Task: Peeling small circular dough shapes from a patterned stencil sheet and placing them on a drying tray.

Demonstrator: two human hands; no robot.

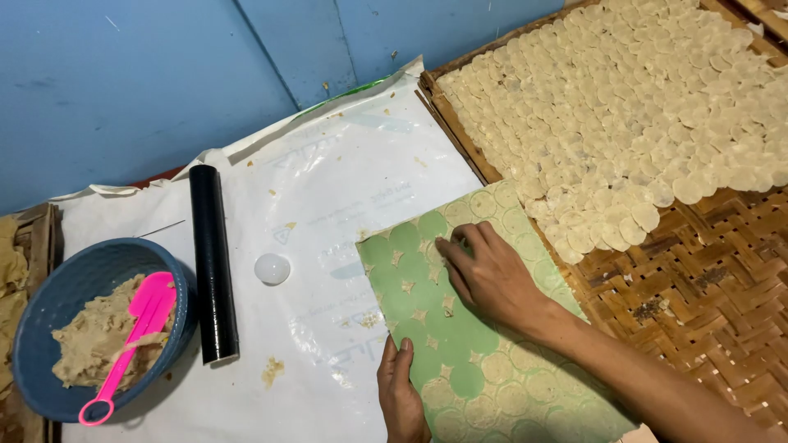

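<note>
A person's right hand [486, 275] lies palm down on a green sheet [460, 344], its fingers bent and their tips pressing at one of the thin round dough discs [501, 369] that cover much of the sheet; whether a disc is pinched between the fingertips cannot be told. The left hand [400, 395] rests at the sheet's near left edge, fingers straight and together, flat against the edge rather than closed around it. The sheet lies at an angle on a white plastic-covered table [328, 189], its far right corner reaching the rim of a woven bamboo tray [706, 279]. Pale discs [624, 107] lie in overlapping rows over the upper part of that tray, while bare weave shows nearer the person. To the left of the sheet stands a small clear round cap [272, 268], and just beyond it a black roller [213, 262] lies lengthwise. Touching the roller's left side is a blue bowl [49, 312] holding a lump of beige dough [94, 340] and a pink plastic scoop [131, 340]. A blue wall [148, 74] rises behind the table.
</note>
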